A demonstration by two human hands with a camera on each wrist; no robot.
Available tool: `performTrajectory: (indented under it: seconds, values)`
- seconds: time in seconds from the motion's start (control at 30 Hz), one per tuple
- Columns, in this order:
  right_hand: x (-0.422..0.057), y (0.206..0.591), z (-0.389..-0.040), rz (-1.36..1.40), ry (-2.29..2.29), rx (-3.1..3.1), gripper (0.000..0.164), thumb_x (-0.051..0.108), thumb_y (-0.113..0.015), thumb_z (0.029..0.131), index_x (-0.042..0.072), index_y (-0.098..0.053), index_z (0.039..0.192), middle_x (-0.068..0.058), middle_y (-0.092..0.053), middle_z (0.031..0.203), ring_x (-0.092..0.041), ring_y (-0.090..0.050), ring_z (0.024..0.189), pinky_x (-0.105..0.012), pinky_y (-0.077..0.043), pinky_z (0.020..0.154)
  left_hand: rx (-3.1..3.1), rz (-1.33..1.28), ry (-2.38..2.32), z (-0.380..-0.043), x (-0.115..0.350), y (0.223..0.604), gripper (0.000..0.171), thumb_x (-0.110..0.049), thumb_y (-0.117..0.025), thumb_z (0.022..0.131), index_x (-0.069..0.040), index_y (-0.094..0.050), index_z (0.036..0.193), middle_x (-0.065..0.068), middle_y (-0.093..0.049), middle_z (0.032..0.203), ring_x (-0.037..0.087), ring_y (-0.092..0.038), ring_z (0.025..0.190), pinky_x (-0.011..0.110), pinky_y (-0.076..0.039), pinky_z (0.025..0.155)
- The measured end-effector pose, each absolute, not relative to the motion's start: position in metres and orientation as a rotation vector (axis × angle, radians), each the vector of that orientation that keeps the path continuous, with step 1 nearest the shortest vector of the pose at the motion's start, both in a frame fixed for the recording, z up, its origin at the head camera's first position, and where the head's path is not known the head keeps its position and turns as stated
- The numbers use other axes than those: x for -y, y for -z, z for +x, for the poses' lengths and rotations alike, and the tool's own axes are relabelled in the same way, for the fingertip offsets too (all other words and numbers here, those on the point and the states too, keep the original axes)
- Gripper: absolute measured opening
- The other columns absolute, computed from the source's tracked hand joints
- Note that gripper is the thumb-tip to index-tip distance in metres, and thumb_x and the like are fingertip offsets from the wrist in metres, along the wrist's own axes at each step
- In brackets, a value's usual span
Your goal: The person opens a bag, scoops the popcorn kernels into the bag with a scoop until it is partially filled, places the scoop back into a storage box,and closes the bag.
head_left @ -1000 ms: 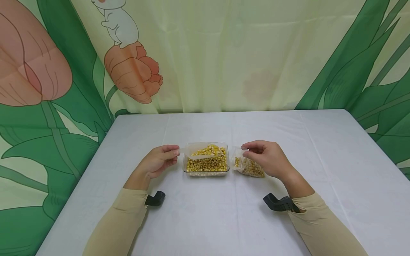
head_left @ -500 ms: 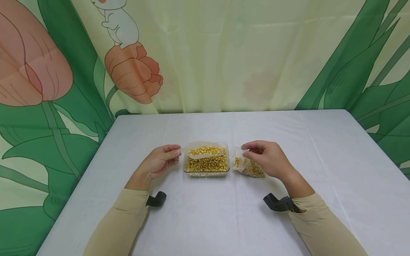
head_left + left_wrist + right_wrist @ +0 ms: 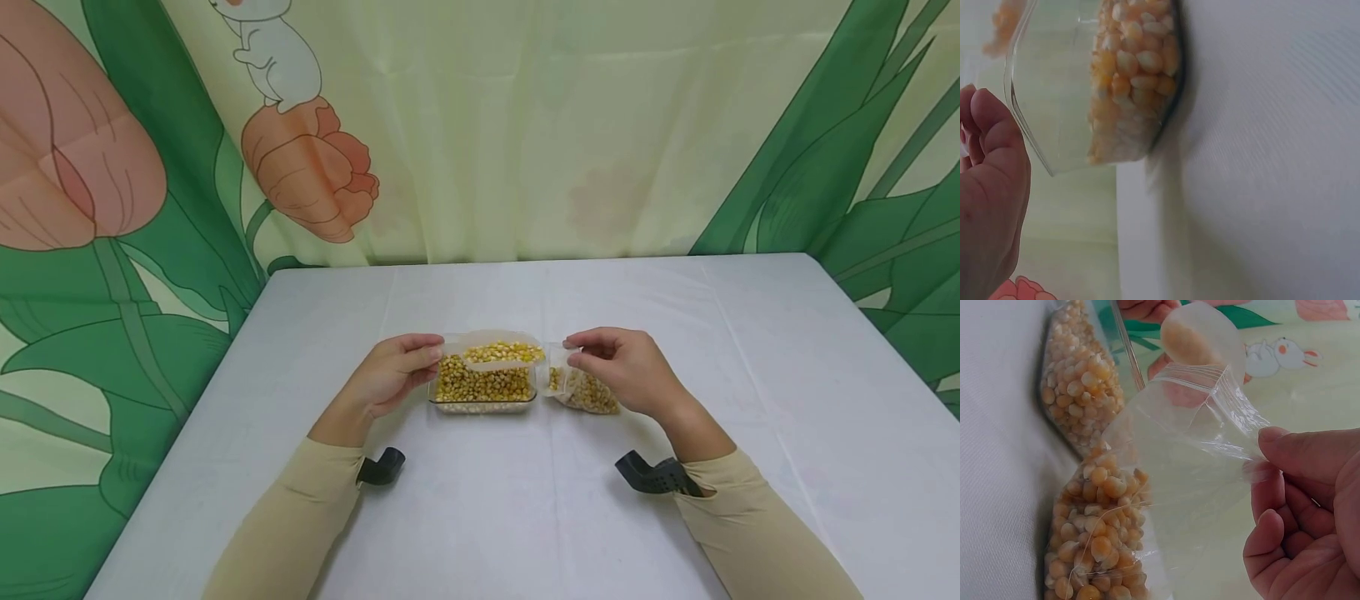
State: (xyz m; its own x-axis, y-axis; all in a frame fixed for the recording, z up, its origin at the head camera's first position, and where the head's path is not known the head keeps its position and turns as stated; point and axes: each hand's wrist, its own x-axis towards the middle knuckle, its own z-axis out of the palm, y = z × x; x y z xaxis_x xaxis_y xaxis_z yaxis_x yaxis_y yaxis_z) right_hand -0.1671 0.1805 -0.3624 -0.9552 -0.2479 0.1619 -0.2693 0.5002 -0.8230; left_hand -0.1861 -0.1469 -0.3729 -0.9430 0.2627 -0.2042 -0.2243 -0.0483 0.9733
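Observation:
My left hand (image 3: 393,373) pinches the handle of a translucent white scoop (image 3: 501,337). Yellow corn kernels (image 3: 504,353) fill the scoop, which hangs over the glass container (image 3: 483,407), its tip near the right rim. More kernels lie in that container. Just right of it stands a clear zip bag (image 3: 592,394), partly filled with corn. Thumb and forefinger of my right hand (image 3: 633,371) pinch the bag's upper edge, and in the right wrist view the bag's mouth (image 3: 1188,375) gapes toward the scoop (image 3: 1229,337).
A white cloth covers the table (image 3: 480,517). Behind its far edge hangs a printed curtain (image 3: 525,150) with flowers, leaves and a rabbit. Black wrist mounts (image 3: 382,467) sit at both sleeve cuffs.
My left hand has moved to the right with the loaded scoop, bringing its tip to the container's right rim by the bag. The right hand has stayed in place, pinching the bag.

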Motion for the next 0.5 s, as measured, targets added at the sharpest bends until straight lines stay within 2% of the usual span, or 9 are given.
performTrajectory:
  seconds: [0.2, 0.5]
  values:
    - [-0.181, 0.361, -0.167, 0.474, -1.502, 2.692, 0.02, 0.009, -0.072, 0.093, -0.002, -0.073, 0.111, -0.011, -0.072, 0.104, -0.019, -0.064, 0.085, -0.022, -0.051, 0.068, -1.948, 0.056, -2.045, -0.186, 0.139, 0.37, 0.037, 0.0, -0.056, 0.101, 0.018, -0.047, 0.132, 0.002, -0.062, 0.093, 0.012, -0.061, 0.083, 0.022, -0.053, 0.077]
    - [-0.181, 0.363, -0.168, 0.484, -1.508, 2.687, 0.019, 0.007, -0.072, 0.093, -0.001, -0.073, 0.11, -0.011, -0.072, 0.103, -0.02, -0.064, 0.084, -0.023, -0.052, 0.068, -1.981, 0.073, -2.02, -0.188, 0.126, 0.369, 0.034, 0.001, -0.056, 0.1, 0.018, -0.051, 0.129, 0.004, -0.064, 0.095, 0.013, -0.062, 0.083, 0.024, -0.053, 0.078]
